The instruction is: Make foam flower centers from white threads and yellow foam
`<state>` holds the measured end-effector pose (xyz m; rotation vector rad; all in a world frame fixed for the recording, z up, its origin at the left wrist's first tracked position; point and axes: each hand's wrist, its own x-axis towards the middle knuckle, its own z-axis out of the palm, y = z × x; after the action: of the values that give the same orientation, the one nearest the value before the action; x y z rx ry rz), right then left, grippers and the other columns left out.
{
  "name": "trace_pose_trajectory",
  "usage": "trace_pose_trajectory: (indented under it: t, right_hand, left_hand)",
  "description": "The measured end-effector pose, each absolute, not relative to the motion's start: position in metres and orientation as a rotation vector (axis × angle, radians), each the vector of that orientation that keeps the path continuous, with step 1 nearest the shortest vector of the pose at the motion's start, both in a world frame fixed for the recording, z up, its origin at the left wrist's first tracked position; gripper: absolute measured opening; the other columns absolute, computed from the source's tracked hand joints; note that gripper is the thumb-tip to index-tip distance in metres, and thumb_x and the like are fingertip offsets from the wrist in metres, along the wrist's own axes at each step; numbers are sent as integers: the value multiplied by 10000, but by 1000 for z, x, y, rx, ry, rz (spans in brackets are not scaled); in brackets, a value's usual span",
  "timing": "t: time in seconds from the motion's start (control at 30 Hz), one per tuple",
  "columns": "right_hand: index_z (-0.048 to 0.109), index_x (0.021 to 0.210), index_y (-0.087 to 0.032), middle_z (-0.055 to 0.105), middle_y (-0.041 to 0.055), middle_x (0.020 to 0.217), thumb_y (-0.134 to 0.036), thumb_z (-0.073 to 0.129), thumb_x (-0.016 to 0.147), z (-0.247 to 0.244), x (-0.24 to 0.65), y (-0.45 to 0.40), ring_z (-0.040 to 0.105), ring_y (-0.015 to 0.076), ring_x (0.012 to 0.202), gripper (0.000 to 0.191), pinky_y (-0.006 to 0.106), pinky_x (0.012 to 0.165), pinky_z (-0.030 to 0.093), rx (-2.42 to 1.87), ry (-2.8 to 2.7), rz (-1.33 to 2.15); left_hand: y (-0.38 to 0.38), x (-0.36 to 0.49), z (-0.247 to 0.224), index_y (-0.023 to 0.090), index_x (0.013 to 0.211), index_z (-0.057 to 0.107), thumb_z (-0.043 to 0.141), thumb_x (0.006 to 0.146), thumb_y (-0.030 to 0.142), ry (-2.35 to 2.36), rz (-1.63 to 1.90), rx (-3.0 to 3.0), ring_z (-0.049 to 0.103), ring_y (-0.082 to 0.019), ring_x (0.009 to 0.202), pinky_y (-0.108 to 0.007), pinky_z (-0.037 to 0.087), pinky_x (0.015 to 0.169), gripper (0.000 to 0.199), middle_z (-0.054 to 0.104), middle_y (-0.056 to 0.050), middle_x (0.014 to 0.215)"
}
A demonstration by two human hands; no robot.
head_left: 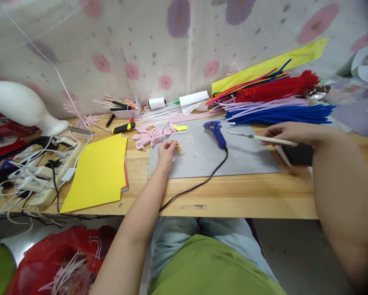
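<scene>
Over the left part of the grey cutting mat [242,162], my left hand [168,153] pinches a small yellow piece [179,148]. My right hand [277,133] is closed around a slim white-handled tool [276,140], whose thin grey tip points left over the mat's right side. Between my hands lies a blue glue gun [216,133], its black cord running toward the table's front edge. A yellow strip [180,127] and thin white strands [187,139] lie just beyond my left hand. Pink fuzzy shapes [152,136] rest at the mat's back left corner.
Yellow sheets [96,172] lie to the left, beside a crowded power strip [56,176] and white foam head [21,104]. Blue [278,113] and red pipe cleaners [278,88] are piled at the back right. A yellow-black cutter [123,127] and white rolls lie behind.
</scene>
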<state>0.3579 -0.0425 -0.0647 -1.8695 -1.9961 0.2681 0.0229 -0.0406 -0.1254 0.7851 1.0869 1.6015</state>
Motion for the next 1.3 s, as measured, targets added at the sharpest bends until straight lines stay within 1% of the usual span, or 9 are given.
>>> trace_pose_trajectory:
  t: [0.13,0.27,0.3,0.4,0.5,0.63,0.77,1.0,1.3]
  right_hand:
    - [623,773,-132,614,130,789,-541,478,782,-55,355,-50,528,158,759,433,290,655,343,-1754,-2061,536]
    - [597,872,-165,631,87,838,-555,599,677,-51,323,-42,550,159,760,436,271,648,377,-1353,-2280,1177]
    - [580,889,-178,632,69,851,-547,632,650,-53,309,-39,550,160,761,443,266,643,379,-1283,-2267,1165]
    - [537,876,-195,634,45,830,-525,685,595,-68,257,-35,543,169,707,458,267,595,365,-1400,-2182,817]
    - [535,865,-202,642,43,822,-511,649,635,-86,214,-36,555,183,708,402,269,577,338,-1421,-2227,583]
    - [543,864,-201,648,62,811,-528,588,693,-99,192,-43,567,211,725,372,280,552,285,-1471,-2281,374]
    - [556,880,-199,651,65,764,-538,554,724,-103,190,-46,567,220,703,373,291,538,254,-1525,-2278,345]
    - [567,874,-202,657,65,768,-563,551,721,-109,189,-44,562,215,694,392,295,527,228,-1516,-2294,322]
    - [569,888,-200,659,72,773,-555,529,742,-107,189,-44,566,215,702,385,297,526,223,-1544,-2310,287]
  left_hand:
    - [-40,24,-126,131,622,533,723,571,245,1105,1617,805,590,-70,678,-260,507,705,228,591,3,752]
    - [-40,24,-126,124,622,532,724,574,222,1098,1628,784,595,-59,680,-275,509,759,221,590,1,785]
    - [-40,24,-126,125,624,531,725,574,218,1100,1631,773,598,-58,686,-278,508,772,221,592,0,792]
    - [-39,22,-127,129,630,526,725,579,224,1100,1642,754,604,-62,713,-287,505,805,226,602,-3,800]
    - [-38,20,-128,135,624,514,715,593,235,1087,1655,744,601,-66,721,-290,504,814,227,597,5,753]
    - [-36,18,-128,144,604,485,696,607,218,1060,1707,700,586,-58,712,-272,502,814,224,576,25,695]
    - [-36,18,-128,147,622,492,674,634,214,1085,1726,715,579,-56,715,-278,499,823,194,569,27,711]
    - [-36,19,-127,153,612,465,664,638,214,1112,1712,753,573,-63,705,-298,502,801,210,545,34,703]
    - [-34,19,-132,150,624,490,661,639,202,1083,1741,756,565,-57,709,-286,503,808,180,549,31,708]
